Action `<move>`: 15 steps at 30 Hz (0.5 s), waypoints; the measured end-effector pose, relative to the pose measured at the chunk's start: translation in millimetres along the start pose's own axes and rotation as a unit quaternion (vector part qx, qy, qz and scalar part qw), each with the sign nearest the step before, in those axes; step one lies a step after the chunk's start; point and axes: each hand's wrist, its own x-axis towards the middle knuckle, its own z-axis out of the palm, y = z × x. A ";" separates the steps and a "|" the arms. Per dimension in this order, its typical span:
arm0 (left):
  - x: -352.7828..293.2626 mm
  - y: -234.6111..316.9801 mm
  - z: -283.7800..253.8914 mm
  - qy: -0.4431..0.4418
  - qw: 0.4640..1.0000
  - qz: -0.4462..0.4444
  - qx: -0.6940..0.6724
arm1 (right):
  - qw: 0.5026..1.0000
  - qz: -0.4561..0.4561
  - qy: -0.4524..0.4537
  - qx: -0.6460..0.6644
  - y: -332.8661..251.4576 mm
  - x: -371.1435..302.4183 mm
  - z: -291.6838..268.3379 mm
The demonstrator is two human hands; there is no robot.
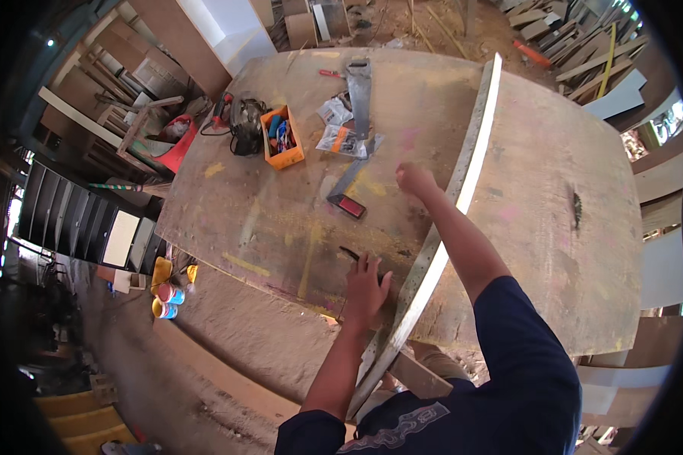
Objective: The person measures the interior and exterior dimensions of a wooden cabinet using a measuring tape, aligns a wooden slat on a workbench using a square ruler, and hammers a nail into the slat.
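My left hand (pixel 366 292) reaches over the near part of the worktable with its fingers spread. By its fingertips lies a slim dark object (pixel 349 252), partly covered by the hand, so its kind is unclear. My right hand (pixel 415 179) is farther out, fingers curled in; whatever they may hold is hidden. Between my arms and on past the right one runs a long strip with a white edge (pixel 478 155), crossing the table from near to far. Left of my right hand lies a try square (pixel 349 205) with a red-faced handle and a metal blade.
On the worktable (pixel 539 227) lie a handsaw (pixel 360 95), plastic packets (pixel 341 140), a small red-handled tool (pixel 331 73), an orange box (pixel 287 158) of tools and a dark corded power tool (pixel 247 125). Paint cans (pixel 167 303) stand on the floor at left; scrap wood (pixel 577 45) is piled far right.
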 end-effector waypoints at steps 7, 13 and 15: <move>-62.9 14.2 -43.4 -0.056 0.992 -0.081 -0.076 | 0.993 -0.038 0.109 0.034 28.1 103.1 74.2; -232.8 -6.6 -71.0 -0.254 0.880 -0.336 -0.220 | 0.994 -0.079 0.074 -0.020 6.7 111.3 62.9; -235.6 1.5 -65.9 -0.275 0.828 -0.369 -0.320 | 0.996 -0.080 0.022 -0.031 3.3 99.2 60.0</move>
